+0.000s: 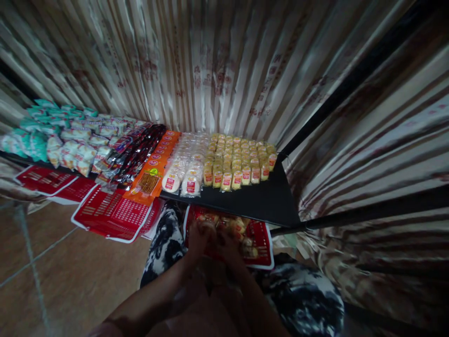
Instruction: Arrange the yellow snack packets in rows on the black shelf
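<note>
Both my hands reach down together into a red plastic crate (264, 248) on the floor in front of my knees. My left hand (198, 239) and my right hand (227, 247) are side by side over the small yellow snack packets (238, 227) inside it, and they touch or grip some of them. The picture is dark and smeared, so the fingers cannot be made out. Above the crate a black shelf (266, 201) carries rows of the same yellow packets (238, 159).
The shelf also holds round white packets (182, 180), orange packs (156, 168), dark packs (140, 150) and teal and white packs (52, 140) to the left. Empty red crates (112, 215) lie on the brown tiled floor. Striped curtain hangs behind and at right.
</note>
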Demonstrator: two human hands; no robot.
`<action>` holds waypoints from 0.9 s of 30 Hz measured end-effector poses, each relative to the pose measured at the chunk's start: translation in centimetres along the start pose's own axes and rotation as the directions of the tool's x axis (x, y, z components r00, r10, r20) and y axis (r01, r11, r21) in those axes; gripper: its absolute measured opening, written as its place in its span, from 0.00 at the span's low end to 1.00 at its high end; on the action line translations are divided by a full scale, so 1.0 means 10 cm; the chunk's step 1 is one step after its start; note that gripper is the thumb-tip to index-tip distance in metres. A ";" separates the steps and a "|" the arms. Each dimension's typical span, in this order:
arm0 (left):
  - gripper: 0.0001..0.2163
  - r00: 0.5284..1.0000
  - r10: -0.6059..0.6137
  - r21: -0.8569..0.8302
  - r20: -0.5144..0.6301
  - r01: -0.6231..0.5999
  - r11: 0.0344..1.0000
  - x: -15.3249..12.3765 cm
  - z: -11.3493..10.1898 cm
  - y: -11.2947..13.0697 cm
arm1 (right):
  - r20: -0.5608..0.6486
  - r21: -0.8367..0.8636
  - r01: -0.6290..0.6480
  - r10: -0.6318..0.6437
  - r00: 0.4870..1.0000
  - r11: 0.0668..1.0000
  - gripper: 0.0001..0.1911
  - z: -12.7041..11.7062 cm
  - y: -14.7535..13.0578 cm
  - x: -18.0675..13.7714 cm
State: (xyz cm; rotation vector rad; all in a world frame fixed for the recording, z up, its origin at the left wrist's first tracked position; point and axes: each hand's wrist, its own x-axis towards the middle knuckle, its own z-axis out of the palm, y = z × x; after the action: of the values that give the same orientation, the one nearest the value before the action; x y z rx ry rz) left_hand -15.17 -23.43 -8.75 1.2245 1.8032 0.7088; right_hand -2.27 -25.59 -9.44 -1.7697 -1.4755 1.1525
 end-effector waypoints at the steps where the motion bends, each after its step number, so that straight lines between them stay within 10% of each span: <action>1: 0.21 1.000 0.014 -0.005 -0.027 -0.014 1.000 -0.04 -0.04 0.02 | 0.005 -0.016 0.002 -0.002 1.000 1.000 0.16 0.00 -0.10 -0.03; 15: 0.27 0.879 0.347 0.014 -0.326 -0.362 0.932 -0.02 -0.82 0.23 | 0.003 -0.172 0.234 -0.237 0.972 0.957 0.13 0.27 -1.07 0.13; 27: 0.31 0.856 0.337 0.045 -0.393 -0.348 0.936 0.41 -1.22 0.43 | -0.055 -0.153 0.328 -0.339 0.939 0.932 0.10 0.64 -1.50 0.53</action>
State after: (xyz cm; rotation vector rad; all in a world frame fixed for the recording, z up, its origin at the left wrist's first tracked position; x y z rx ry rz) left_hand -24.49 -18.07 -0.44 1.4849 1.8995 1.2590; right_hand -15.02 -17.59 -1.26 -1.5530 -1.7632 0.8112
